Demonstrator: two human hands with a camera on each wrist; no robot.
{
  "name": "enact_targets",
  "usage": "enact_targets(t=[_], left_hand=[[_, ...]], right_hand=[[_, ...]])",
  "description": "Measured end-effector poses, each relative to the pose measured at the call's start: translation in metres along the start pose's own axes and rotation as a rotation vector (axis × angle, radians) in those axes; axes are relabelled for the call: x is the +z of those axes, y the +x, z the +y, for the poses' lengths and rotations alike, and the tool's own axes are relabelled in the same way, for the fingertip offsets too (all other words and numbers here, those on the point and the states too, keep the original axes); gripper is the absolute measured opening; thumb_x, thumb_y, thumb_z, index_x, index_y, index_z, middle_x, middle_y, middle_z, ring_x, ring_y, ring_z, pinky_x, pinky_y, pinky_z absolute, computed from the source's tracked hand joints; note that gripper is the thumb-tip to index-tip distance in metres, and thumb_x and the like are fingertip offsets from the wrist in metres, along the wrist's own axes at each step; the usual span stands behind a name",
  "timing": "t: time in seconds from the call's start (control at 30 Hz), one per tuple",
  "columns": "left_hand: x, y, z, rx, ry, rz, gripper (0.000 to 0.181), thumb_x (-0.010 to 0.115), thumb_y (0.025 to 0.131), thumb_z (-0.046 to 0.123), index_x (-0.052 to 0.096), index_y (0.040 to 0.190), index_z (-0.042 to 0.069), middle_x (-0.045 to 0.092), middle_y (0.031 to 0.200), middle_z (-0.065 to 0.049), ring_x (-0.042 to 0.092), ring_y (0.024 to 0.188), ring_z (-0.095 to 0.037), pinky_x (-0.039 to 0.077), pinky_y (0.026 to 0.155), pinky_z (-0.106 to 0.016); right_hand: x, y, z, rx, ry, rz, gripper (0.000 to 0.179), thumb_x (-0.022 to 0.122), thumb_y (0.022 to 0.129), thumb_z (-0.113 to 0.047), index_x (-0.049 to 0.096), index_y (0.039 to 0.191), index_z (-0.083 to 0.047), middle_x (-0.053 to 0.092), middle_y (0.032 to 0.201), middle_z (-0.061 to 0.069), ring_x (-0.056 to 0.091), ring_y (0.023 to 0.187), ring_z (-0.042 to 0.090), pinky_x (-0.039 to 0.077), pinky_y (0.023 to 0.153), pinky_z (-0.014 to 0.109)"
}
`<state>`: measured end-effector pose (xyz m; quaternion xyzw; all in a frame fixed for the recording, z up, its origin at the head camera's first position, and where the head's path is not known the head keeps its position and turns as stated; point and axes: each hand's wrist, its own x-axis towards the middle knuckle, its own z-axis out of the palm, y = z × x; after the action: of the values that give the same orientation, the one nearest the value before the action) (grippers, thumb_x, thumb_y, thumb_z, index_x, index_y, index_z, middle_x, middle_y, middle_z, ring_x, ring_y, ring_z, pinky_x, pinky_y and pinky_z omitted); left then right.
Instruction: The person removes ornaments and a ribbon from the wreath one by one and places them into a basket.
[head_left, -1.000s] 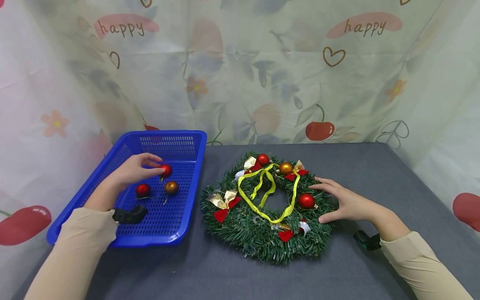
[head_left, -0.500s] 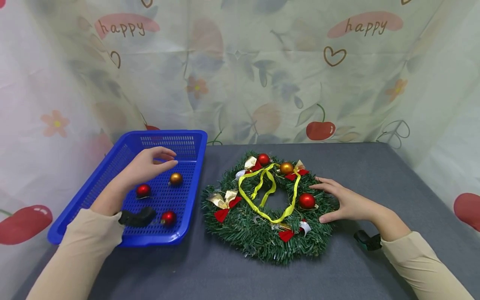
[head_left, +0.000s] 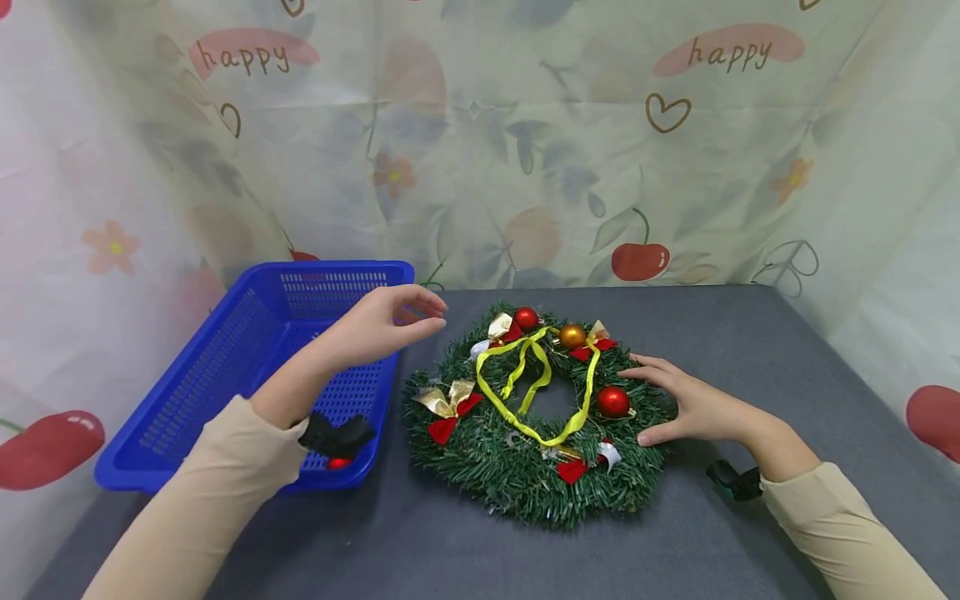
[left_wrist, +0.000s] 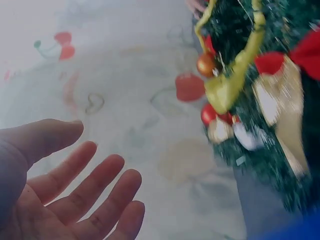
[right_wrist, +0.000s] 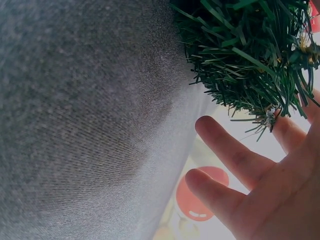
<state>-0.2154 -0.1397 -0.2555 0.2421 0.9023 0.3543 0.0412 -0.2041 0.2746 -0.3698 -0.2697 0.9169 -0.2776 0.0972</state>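
My left hand [head_left: 386,323] hangs over the right side of the blue basket [head_left: 187,333], near the wreath's left edge. Its fingers are loosely bent, and the left wrist view shows the palm holding nothing. A green Christmas wreath [head_left: 517,487] lies on the table with red and gold baubles, bows and a yellow ribbon [head_left: 487,392]. At its right edge rests my right hand [head_left: 697,406], fingers spread and thumb against the greenery [right_wrist: 250,55]. In the basket a red bauble [head_left: 339,463] peeks out below the wrist camera; my left arm hides the other baubles.
Grey cloth [head_left: 720,333] covers the table around the wreath. A patterned curtain [head_left: 480,167] hangs behind and at both sides. The basket's raised rim [head_left: 337,265] stands left of the wreath.
My left hand has let go of a red bauble, which dropped to the basket's near right corner. Then the hand moved right toward the wreath. My right hand has stayed put.
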Motion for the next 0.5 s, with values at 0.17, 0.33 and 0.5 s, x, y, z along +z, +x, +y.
enact_targets(t=[0.17,0.33,0.5], left_hand=[[0.012,0.019,0.014,0.025,-0.043,-0.052,0.027,0.058,0.093,0.026,0.061,0.116,0.013,0.064,0.115,-0.008,0.065,0.101,-0.024,0.051,0.086,-0.040],[0.025,0.040,0.019,0.041,-0.063,-0.076,0.026,0.056,0.093,0.026,0.061,0.115,0.012,0.064,0.115,-0.007,0.064,0.104,-0.022,0.051,0.089,-0.039],[0.037,0.061,0.021,0.040,-0.085,-0.079,0.027,0.055,0.094,0.024,0.060,0.116,0.011,0.063,0.116,-0.008,0.064,0.105,-0.022,0.051,0.090,-0.038]], right_hand=[[0.000,0.000,0.000,0.001,-0.001,0.000,0.081,0.076,0.074,-0.043,0.041,0.140,-0.013,0.017,0.152,0.022,0.024,0.135,0.047,0.032,0.097,0.067],[0.000,0.000,0.000,0.002,0.002,-0.002,0.080,0.076,0.074,-0.042,0.041,0.140,-0.012,0.018,0.152,0.022,0.024,0.135,0.047,0.032,0.097,0.067],[-0.001,0.000,0.000,-0.002,-0.002,0.001,0.080,0.076,0.074,-0.041,0.041,0.140,-0.013,0.018,0.152,0.022,0.024,0.135,0.047,0.032,0.097,0.067]])
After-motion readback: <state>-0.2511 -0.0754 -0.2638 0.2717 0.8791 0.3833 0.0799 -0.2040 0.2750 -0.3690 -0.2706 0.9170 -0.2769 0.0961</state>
